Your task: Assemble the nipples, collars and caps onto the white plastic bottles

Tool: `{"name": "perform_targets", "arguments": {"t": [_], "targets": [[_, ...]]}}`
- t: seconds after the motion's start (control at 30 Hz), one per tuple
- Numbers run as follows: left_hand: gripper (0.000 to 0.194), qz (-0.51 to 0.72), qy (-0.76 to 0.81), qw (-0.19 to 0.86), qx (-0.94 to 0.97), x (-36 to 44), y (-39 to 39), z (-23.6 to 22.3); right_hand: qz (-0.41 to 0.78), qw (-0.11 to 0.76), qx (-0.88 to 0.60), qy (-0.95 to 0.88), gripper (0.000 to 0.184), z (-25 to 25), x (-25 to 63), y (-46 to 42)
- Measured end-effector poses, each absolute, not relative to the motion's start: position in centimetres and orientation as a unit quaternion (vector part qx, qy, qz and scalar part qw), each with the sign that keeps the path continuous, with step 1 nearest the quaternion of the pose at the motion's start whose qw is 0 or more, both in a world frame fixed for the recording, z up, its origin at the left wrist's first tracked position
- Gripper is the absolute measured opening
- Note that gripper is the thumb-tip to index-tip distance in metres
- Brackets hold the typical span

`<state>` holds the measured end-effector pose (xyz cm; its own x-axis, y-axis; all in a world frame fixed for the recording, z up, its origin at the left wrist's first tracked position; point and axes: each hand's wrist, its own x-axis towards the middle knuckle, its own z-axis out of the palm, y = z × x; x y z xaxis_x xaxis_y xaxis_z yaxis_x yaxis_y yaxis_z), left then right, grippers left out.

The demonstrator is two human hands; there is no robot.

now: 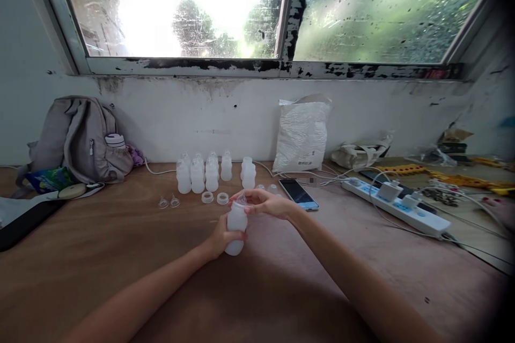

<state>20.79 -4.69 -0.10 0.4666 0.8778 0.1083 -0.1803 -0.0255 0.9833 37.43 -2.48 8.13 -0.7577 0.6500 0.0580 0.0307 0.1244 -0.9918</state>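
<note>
A frosted white baby bottle [236, 221] is tilted slightly in front of me, above the brown table. Wrapped round its body is my left hand [223, 236]. At the bottle's neck, my right hand [263, 203] closes its fingers on the white ring with a clear nipple [242, 199] standing up from it. Two loose clear nipples [169, 202] lie on the table to the left. Two white screw rings [214, 198] rest just behind the bottle. Several matching bottles [197, 177] stand in rows near the wall, with more bottles [248, 174] to their right.
A grey backpack [86, 139] leans at the left wall. A white plastic package [301, 134] stands at the back. To the right lie a phone [298, 194] and a power strip [396, 208] with chargers and trailing cables. A black object [30, 222] sits at the left edge.
</note>
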Motion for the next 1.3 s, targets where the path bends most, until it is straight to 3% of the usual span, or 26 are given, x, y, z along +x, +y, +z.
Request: {"name": "perform_targets", "arguments": {"t": [0.1,0.23,0.4,0.53,0.87,1.1,1.3], "targets": [[0.019,0.435,0.332,0.603,0.580,21.1,-4.3,-0.3,0.549,0.274,-0.308,-0.727,0.040,7.4,36.9,-2.3],[0.028,0.500,0.401,0.510,0.573,21.4,-3.7,-0.3,0.370,0.407,-0.433,-0.714,0.035,5.5,34.8,-2.3],[0.033,0.571,0.402,0.458,0.551,21.1,-3.3,-0.4,0.473,0.473,-0.365,-0.647,0.041,5.6,33.8,-3.0],[0.026,0.580,0.429,0.426,0.547,20.9,-3.6,-0.3,0.429,0.552,-0.402,-0.591,0.034,6.8,34.6,-3.1],[0.035,0.535,0.392,0.426,0.615,21.1,-4.5,0.6,0.525,0.430,-0.328,-0.657,0.035,5.8,33.9,-3.2],[0.020,0.480,0.352,0.517,0.615,20.6,-4.6,0.4,0.622,0.331,-0.272,-0.656,0.040,7.2,35.3,-3.3],[0.030,0.504,0.371,0.484,0.611,20.9,-4.3,0.2,0.539,0.416,-0.357,-0.639,0.034,5.9,34.2,-3.3]]}}
